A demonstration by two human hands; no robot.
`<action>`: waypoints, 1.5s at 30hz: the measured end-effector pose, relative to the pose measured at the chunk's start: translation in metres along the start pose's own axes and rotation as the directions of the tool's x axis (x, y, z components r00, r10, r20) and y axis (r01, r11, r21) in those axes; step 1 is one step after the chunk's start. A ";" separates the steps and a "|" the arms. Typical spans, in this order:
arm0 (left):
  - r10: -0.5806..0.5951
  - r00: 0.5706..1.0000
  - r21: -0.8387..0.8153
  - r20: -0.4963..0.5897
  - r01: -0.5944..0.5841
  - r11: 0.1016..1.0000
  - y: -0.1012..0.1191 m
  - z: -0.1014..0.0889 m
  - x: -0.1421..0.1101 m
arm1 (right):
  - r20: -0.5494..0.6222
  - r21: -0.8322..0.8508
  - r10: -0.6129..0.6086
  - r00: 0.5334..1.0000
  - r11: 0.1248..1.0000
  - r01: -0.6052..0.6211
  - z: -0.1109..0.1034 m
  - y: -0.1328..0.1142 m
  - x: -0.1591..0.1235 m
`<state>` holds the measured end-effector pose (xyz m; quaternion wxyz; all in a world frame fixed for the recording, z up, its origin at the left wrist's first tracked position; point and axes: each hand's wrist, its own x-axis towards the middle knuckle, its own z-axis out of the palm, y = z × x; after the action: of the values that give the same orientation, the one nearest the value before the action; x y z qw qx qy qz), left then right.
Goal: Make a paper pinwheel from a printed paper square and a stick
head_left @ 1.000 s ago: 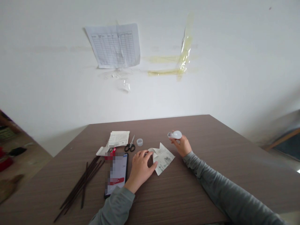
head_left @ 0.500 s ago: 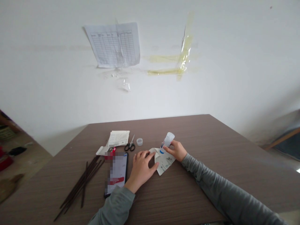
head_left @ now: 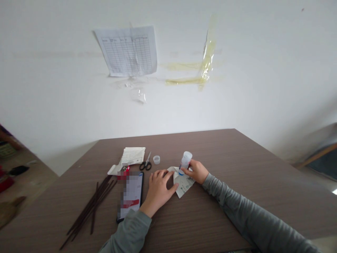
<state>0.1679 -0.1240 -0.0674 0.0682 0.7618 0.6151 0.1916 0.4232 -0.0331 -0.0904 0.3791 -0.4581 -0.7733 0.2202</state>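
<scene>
My right hand [head_left: 197, 171] grips a white glue stick [head_left: 185, 162] with its tip pressed down on a folded printed paper piece [head_left: 183, 183] lying on the brown table [head_left: 216, 211]. My left hand [head_left: 158, 189] rests flat on the table with fingers spread, its fingertips pinning the left edge of the same paper. The glue stick's cap [head_left: 156, 160] stands alone just behind the paper.
Black-handled scissors [head_left: 146, 164] and a folded leaflet [head_left: 133, 155] lie behind my left hand. A phone [head_left: 131, 196] lies to its left, a small red-and-white box [head_left: 119, 171] behind it, and several thin dark sticks [head_left: 91, 207] farther left. A printed sheet [head_left: 129, 51] hangs on the wall.
My right hand has brought the glue stick down from the air, turned it tip-down and set it on the paper. My left hand has stayed on the paper's edge.
</scene>
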 end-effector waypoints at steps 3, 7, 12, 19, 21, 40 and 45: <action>-0.001 1.000 0.004 0.011 0.001 1.000 0.001 -0.001 0.000 | 0.009 -0.017 0.009 1.000 1.000 -0.009 0.000 0.001 0.000; -0.002 1.000 0.004 0.013 0.002 1.000 0.000 -0.001 0.000 | -0.007 -0.076 -0.051 0.999 0.996 0.051 0.001 0.004 -0.001; 0.018 1.000 0.005 0.007 -0.018 1.000 0.000 -0.001 0.000 | -0.002 -0.129 -0.080 0.997 0.988 0.079 0.003 0.005 -0.001; 0.013 0.999 0.021 0.037 -0.014 1.000 -0.001 -0.002 0.001 | 0.045 -0.207 -0.045 0.998 0.977 0.054 0.000 -0.001 -0.002; 0.010 0.999 0.023 0.040 -0.010 1.000 -0.002 0.000 0.002 | 0.075 -0.259 -0.029 0.997 0.965 0.048 -0.002 -0.003 -0.002; 0.027 1.000 0.039 0.014 -0.027 0.999 -0.002 0.004 0.001 | 0.123 -0.431 -0.199 0.972 0.872 0.233 0.001 0.001 -0.004; 0.015 1.000 0.033 0.020 -0.015 0.999 0.000 0.002 0.001 | 0.116 -0.435 -0.214 0.970 0.867 0.243 0.002 0.004 -0.003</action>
<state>0.1685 -0.1223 -0.0692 0.0601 0.7693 0.6117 0.1742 0.4244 -0.0342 -0.0954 0.2624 -0.4308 -0.8635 0.0051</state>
